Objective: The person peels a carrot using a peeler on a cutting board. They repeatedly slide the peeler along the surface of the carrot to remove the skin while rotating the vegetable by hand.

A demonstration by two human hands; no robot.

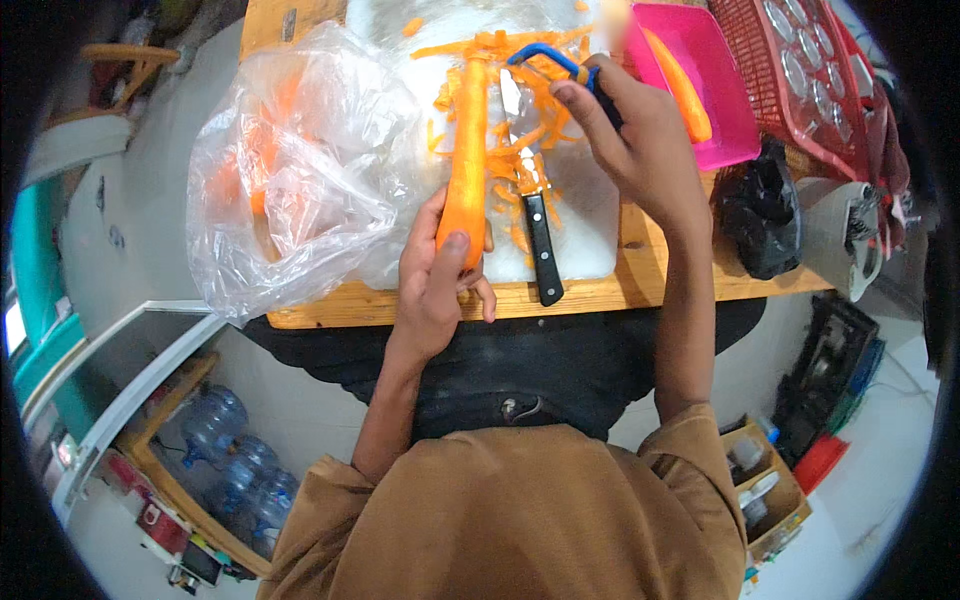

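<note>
My left hand [439, 274] grips the thick end of a peeled orange carrot [470, 150], which points away from me over a white cutting board [592, 240]. In my right hand [637, 127] is a blue-framed peeler [551, 52], held to the right of the carrot's far end and apart from it. Carrot peelings [555, 112] lie scattered on the board. A knife [541, 247] with a black riveted handle rests there too, its blade pointing away and partly under peelings. Another peeled carrot [682, 90] lies in a pink plastic tray [731, 112] at the right.
A clear plastic bag [322, 165] with carrots inside covers the left of the wooden table [352, 306]. On the right stand a red plastic basket [757, 67] holding glasses, a black plastic bag [765, 217] and a white pitcher-like container [829, 225]. Large water bottles [240, 457] are on the lower left.
</note>
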